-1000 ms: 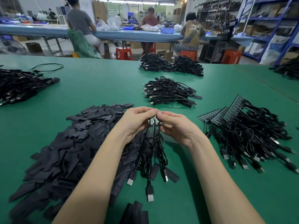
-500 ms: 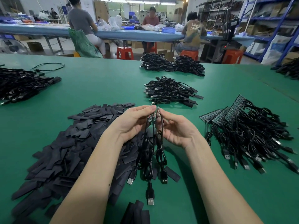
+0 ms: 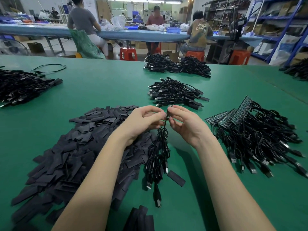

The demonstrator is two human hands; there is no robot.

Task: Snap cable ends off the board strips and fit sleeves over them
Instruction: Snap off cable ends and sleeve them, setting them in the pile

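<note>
You are sitting at a wide green table (image 3: 93,90) in a workshop; beyond its far edge three people are sitting on red stools (image 3: 128,53) at a long blue bench (image 3: 133,35), and blue shelving (image 3: 283,19) is lining the right wall. A big heap of flat black sleeves (image 3: 71,152) is lying under and left of your left forearm, with one loose sleeve (image 3: 176,178) lying apart near the dangling plugs. Bundles of black cables are lying ahead of you (image 3: 176,94), at the far edge (image 3: 175,65) and at far left (image 3: 21,85). To your right, board strips (image 3: 233,114) with cables attached are fanning out.

Your left hand (image 3: 141,122) and right hand (image 3: 185,124) are meeting above the table, fingertips nearly touching. Between them you are pinching a small board piece (image 3: 169,110), each hand gripping it with thumb and forefinger. The bunch of cables (image 3: 160,157) is hanging straight down from that grip, its plugs resting on the table just beside the sleeve heap.
</note>
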